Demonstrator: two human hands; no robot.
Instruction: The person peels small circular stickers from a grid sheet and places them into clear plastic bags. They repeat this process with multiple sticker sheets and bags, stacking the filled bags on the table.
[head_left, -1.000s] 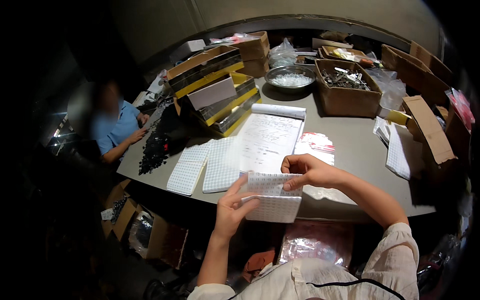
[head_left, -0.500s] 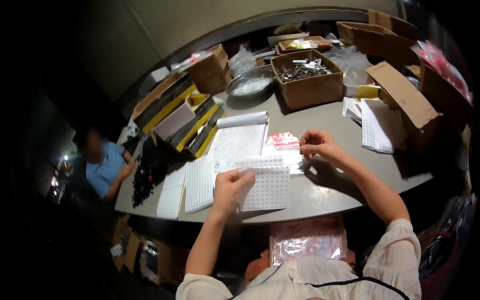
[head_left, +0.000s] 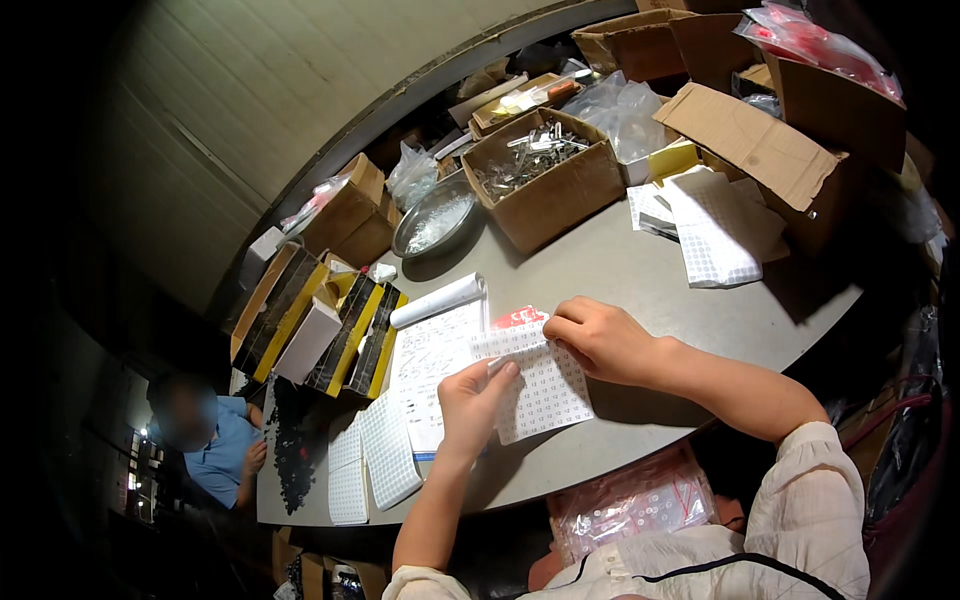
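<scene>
My left hand (head_left: pixel 472 405) is closed on the left edge of a white sheet of small round printed stickers (head_left: pixel 545 400), thumb on top, holding it tilted over the table's near side. At the sheet's upper right edge, my right hand (head_left: pixel 605 340) has its fingers curled into a pinch. Those fingertips touch the sheet, and whatever is between them is hidden. Behind the sheet, a few red-and-clear plastic pieces (head_left: pixel 518 317) show in part. An open notepad (head_left: pixel 415 365) with handwriting and a rolled-back page lies left of them. More sticker sheets (head_left: pixel 392 450) lie beside my left wrist.
Across the back stand a cardboard box of metal clips (head_left: pixel 545 195), a metal bowl of clear small pieces (head_left: pixel 435 225) and black-and-yellow boxes (head_left: pixel 320 325). Folded sticker sheets (head_left: pixel 705 225) lie at right by an open carton (head_left: pixel 750 140). A person in blue (head_left: pixel 220 450) sits at far left beside black pieces (head_left: pixel 293 450).
My right hand has come down and left from above the red plastic pieces to the sheet's upper edge. The sheet is now more tilted. The whole view has turned and shifted.
</scene>
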